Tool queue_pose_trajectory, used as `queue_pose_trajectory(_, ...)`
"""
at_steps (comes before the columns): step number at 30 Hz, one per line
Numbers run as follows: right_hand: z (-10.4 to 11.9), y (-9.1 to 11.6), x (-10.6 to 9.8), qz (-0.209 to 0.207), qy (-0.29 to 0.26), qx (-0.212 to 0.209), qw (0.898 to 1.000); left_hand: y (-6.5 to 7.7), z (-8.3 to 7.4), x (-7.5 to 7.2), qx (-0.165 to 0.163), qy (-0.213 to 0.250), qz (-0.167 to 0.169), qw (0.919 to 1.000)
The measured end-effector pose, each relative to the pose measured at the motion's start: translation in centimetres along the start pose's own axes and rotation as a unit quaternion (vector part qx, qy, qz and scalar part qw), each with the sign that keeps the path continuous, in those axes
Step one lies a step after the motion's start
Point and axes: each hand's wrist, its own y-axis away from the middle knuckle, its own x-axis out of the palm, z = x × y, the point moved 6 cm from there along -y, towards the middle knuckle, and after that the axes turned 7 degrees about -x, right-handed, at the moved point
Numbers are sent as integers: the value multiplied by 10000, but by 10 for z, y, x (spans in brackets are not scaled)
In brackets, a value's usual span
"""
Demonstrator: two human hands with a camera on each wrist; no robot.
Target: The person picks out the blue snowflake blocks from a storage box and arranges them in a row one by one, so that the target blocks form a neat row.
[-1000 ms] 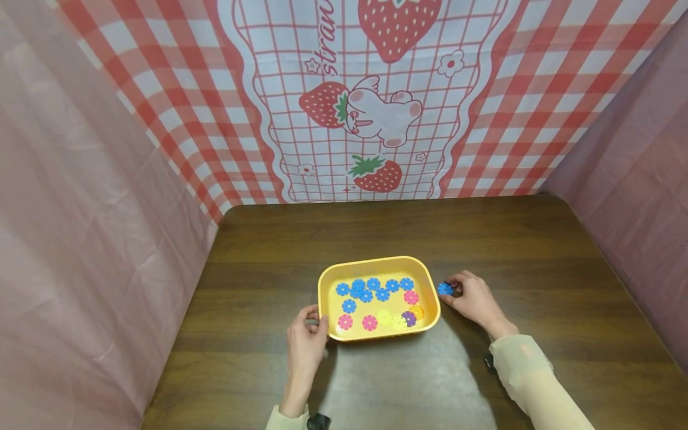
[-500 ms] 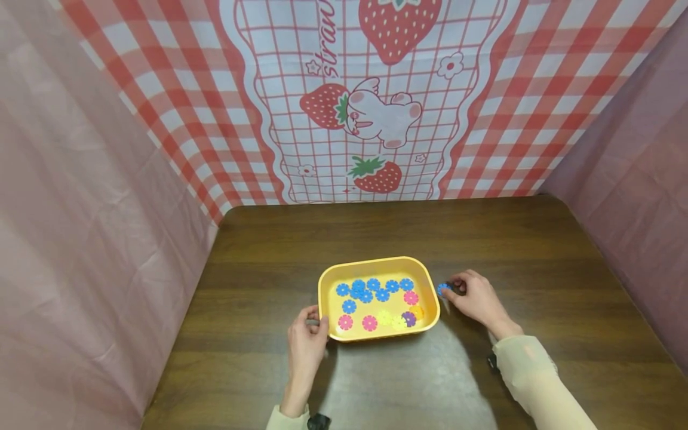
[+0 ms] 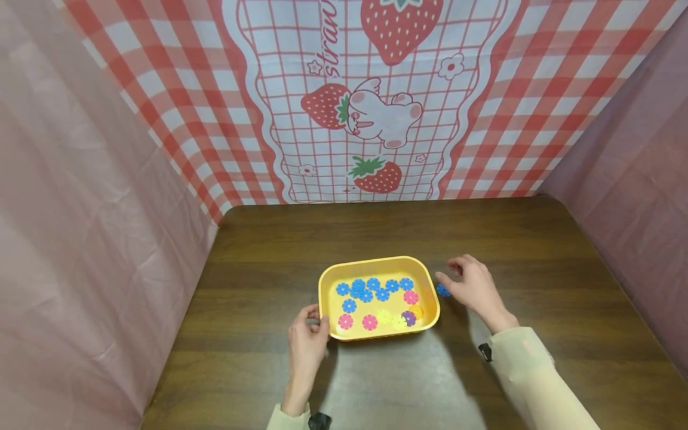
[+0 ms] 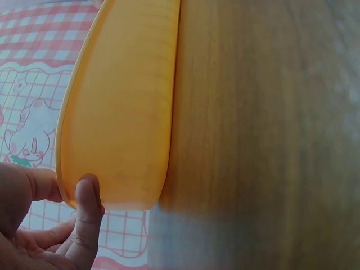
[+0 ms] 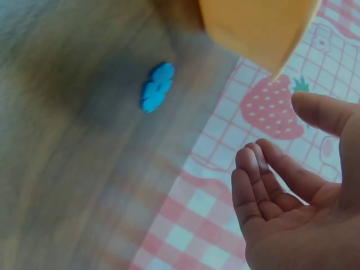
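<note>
A yellow plastic basket stands on the table, with several flower-shaped discs lying flat inside. Blue discs fill its far part; pink discs, yellow discs, an orange one and a purple disc lie nearer. My left hand pinches the basket's left end, thumb and fingers on either side of the rim in the left wrist view. Just right of the basket, a single blue disc lies on the table. Above it hovers my right hand, thumb and fingers spread apart, holding nothing.
The dark wooden table carries the basket. A red-checked cloth with strawberries hangs behind its far edge. Pink curtains drape at both sides. Each wrist wears a small black camera.
My right hand has let go of the blue disc, which now lies on the table beside the basket, and has lifted with its fingers spreading. The left hand and basket stay put.
</note>
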Motion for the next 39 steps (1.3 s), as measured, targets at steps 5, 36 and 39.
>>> queue_pose_trajectory(5,13,-5,4,-101,-52,-197,9997,0,0,-1,31,4,-35,10000)
queue_pose_trajectory(36,60,-26,79,895,-52,-244,9957,1,1,-2,-36,128,42,9999)
queue_pose_trajectory(39,61,-27,84,982,104,-284,9947,1,1,0,-24,156,70,9999)
